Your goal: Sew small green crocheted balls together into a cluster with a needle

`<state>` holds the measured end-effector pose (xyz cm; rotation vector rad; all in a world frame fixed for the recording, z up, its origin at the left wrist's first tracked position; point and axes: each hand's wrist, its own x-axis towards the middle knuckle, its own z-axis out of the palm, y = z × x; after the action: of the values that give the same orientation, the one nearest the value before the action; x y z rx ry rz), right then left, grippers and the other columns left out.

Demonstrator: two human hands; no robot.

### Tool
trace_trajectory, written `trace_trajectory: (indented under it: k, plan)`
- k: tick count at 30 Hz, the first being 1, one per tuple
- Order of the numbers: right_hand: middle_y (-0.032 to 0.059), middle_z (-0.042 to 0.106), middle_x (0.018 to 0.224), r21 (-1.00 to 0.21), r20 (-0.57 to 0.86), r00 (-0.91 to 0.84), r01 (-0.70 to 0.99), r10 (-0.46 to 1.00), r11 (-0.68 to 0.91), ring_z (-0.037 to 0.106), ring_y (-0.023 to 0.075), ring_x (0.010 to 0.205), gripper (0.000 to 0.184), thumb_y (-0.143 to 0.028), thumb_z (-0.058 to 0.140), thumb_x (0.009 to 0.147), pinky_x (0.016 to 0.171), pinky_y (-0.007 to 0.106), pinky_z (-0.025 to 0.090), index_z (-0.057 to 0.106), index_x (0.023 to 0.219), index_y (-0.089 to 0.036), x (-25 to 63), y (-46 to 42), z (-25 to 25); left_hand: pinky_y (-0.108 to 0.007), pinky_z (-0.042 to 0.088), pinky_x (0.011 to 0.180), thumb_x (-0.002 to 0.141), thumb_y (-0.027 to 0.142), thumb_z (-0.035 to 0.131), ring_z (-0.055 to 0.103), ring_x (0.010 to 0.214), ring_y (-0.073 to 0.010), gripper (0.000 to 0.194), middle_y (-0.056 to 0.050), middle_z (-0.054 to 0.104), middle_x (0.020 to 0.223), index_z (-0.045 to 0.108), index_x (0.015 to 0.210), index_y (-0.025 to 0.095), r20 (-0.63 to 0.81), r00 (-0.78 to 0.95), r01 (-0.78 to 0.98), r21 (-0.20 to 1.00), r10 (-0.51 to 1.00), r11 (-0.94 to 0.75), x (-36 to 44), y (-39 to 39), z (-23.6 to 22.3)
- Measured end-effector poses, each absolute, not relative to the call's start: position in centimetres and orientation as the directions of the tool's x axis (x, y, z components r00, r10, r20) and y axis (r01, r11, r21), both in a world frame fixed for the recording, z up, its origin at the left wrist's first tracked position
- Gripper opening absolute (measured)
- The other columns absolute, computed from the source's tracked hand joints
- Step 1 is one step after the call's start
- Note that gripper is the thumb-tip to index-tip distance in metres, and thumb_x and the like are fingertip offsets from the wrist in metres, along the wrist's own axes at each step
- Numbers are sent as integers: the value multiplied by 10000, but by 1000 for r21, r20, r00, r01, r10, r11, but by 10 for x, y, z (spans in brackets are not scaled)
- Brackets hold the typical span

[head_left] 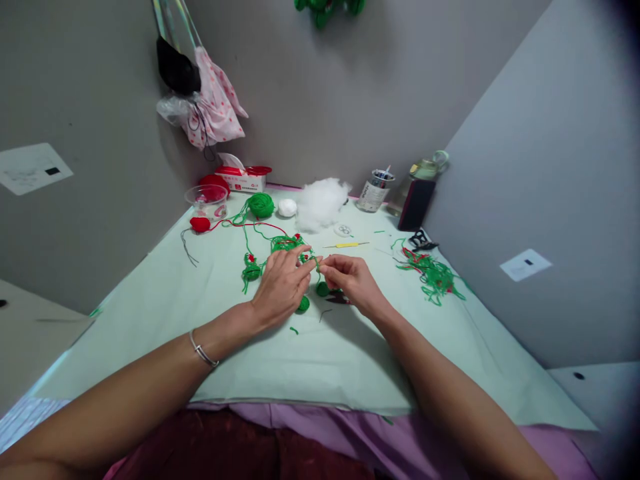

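Many things sit around: green ball (261, 205), white fluff (324, 202), yellow hook (346, 245) past the fingers, messy scraps (436, 277) off right | green yarn (319, 269) between both hands' fingertips; right hand (356, 283) pinches it, left hand (283, 283) is beside it, cannot tell its grip | pale cloth (310, 370) below, gray wall (300, 100) behind

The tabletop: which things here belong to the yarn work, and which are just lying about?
Seemingly in the work: green strand between left hand and right hand; green yarn ball; yellow tool; white fluff.
Seemingly lying about: phone; bottle; tissue box; labelled jar.
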<state>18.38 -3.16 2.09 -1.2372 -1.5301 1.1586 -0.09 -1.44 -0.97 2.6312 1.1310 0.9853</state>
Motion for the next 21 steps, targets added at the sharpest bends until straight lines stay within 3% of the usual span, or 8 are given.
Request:
trace_trajectory:
  k: [15, 21]
  plan:
    - [-45, 512, 541, -990, 28, -192, 131, 981, 54, 386, 87, 508, 347, -486, 725, 787, 512, 251, 269, 615, 719, -164, 183, -29, 13, -519, 392, 1080, 1014, 187, 397, 560, 1172, -271, 371, -125, 528, 1494, 678, 1254, 213, 485, 540, 618, 326, 688, -715, -2, -12, -11]
    - [-41, 515, 563, -974, 89, -123, 198, 988, 112, 401, 97, 525, 325, -474, 703, 821, 515, 250, 294, 676, 819, -150, 184, -30, 17, -535, 400, 1080, 990, 214, 465, 543, 1245, -291, 327, -113, 577, 1448, 709, 1208, 224, 467, 532, 519, 480, 706, -708, -5, -6, -5]
